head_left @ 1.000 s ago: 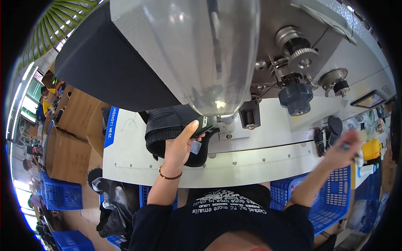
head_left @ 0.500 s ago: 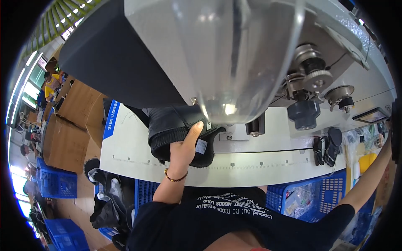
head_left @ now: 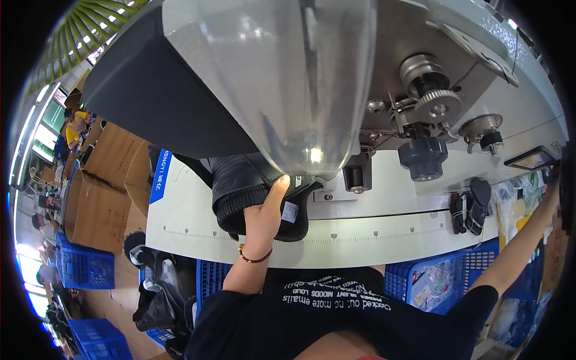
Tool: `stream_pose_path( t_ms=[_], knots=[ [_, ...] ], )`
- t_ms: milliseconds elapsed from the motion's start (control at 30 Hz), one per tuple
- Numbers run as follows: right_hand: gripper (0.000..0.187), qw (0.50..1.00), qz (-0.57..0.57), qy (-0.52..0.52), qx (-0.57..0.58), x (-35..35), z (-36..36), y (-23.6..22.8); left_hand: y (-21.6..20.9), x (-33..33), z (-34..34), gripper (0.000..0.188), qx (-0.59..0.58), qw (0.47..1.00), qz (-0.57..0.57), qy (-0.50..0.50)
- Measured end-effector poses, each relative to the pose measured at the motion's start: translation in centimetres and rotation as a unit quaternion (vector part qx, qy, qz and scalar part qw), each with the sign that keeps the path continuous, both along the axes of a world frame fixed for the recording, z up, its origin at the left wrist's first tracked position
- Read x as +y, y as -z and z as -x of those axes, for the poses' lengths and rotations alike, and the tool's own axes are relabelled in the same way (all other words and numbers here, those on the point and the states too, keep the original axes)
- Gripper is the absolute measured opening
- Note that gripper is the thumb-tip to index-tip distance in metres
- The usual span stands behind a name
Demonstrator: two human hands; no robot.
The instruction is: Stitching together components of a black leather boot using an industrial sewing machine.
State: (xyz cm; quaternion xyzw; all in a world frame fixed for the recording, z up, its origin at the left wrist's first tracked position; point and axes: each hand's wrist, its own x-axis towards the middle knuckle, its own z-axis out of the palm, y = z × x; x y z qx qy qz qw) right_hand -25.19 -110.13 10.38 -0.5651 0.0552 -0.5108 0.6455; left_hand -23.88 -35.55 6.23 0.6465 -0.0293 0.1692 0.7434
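Observation:
A black shoe upper [head_left: 237,183] with a ribbed collar and a pale label inside lies on the sewing machine's white bed, its far part under the machine head. My left hand [head_left: 264,207] grips it at the opening, thumb on top, with the other fingers hidden inside or beneath it. A clear plastic guard [head_left: 300,78] hangs in front of the needle area and hides the stitching point. Far to the right, my right hand [head_left: 554,175] is up at the machine's right end; its fingers are too dark and small to make out.
A tied bundle of black straps [head_left: 471,207] lies on the right of the bed. Tension knobs [head_left: 423,159] jut from the machine head. Below the bed stand a blue crate [head_left: 399,282] with plastic bags and, left, several dark shoe parts [head_left: 159,282]. Cardboard boxes [head_left: 99,204] stand farther left.
The view has shifted slightly, with the machine head now farther left in the picture. My left hand keeps its grip on the shoe upper, and my right hand remains at the far right.

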Motion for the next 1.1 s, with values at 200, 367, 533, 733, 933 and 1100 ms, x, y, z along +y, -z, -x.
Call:
stream_pose_path(
  t_ms=[200, 367, 533, 733, 933, 1100],
  knots=[
    [0.045, 0.994, -0.074, 0.068, -0.047, 9.3, 2.5, -2.9, 2.1, 6.1, -0.7, 0.012, 0.016, 0.998, 0.042, 0.051],
    [0.031, 0.973, 0.022, 0.222, -0.052, 21.6, 3.0, -1.3, 1.7, 6.2, -0.2, 0.015, 0.096, 0.991, 0.015, 0.092],
    [0.020, 0.969, 0.071, 0.219, -0.089, 39.4, 4.7, 3.0, 1.8, 4.9, 0.3, 0.018, 0.056, 0.996, 0.036, 0.057],
    [0.006, 0.905, 0.413, 0.050, -0.088, 52.2, 3.7, 9.9, 1.5, 4.7, -0.2, 0.014, 0.056, 0.997, 0.055, 0.028],
    [0.009, 0.877, 0.471, -0.084, -0.029, 56.7, -0.6, 12.3, 1.2, 4.3, -0.5, 0.013, 0.055, 0.997, 0.054, 0.022],
    [0.016, 0.892, 0.419, -0.101, 0.136, 55.7, -3.0, 16.4, 1.4, 4.3, -1.5, 0.018, 0.052, 0.998, 0.022, 0.040]
  ],
)
